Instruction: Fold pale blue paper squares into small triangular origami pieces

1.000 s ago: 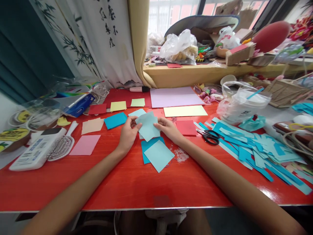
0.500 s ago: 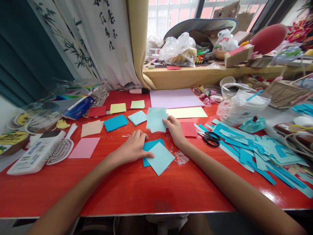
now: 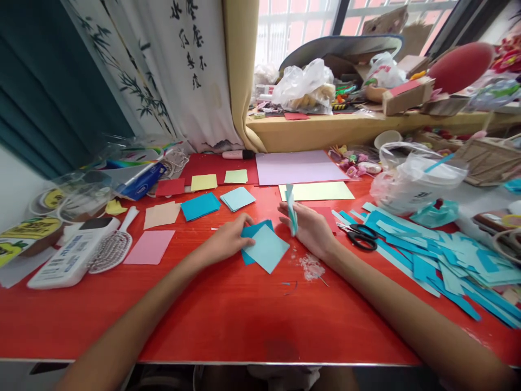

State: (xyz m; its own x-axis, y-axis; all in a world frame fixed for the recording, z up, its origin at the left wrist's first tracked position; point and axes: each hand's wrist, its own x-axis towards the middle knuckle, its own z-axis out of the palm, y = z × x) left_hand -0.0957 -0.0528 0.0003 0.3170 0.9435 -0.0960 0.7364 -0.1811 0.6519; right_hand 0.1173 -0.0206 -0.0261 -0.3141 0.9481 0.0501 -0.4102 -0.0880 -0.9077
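My left hand point(image 3: 230, 237) has its thumb on the edge of a light blue paper square point(image 3: 269, 250), with its fingers curled at a darker blue paper square point(image 3: 247, 256) underneath. The two squares lie crossed at different angles. In my right hand point(image 3: 311, 227) several light blue paper squares point(image 3: 292, 212) stand upright, seen nearly edge-on, so their number is unclear. Beyond my left hand lie a stack of light blue squares point(image 3: 237, 199) and a stack of darker blue ones point(image 3: 200, 206).
Black-handled scissors point(image 3: 361, 237) lie right of my right hand, beside a heap of blue paper strips point(image 3: 439, 255). Pink point(image 3: 150, 247), peach point(image 3: 161, 215) and yellow point(image 3: 204, 182) squares lie leftward, near a hairbrush point(image 3: 112, 251). A plastic-bagged tub point(image 3: 419, 179) stands at the right.
My right hand has turned its light blue squares from facing me to edge-on and moved slightly right. My left hand has lifted or shifted the crossed squares a little away from me.
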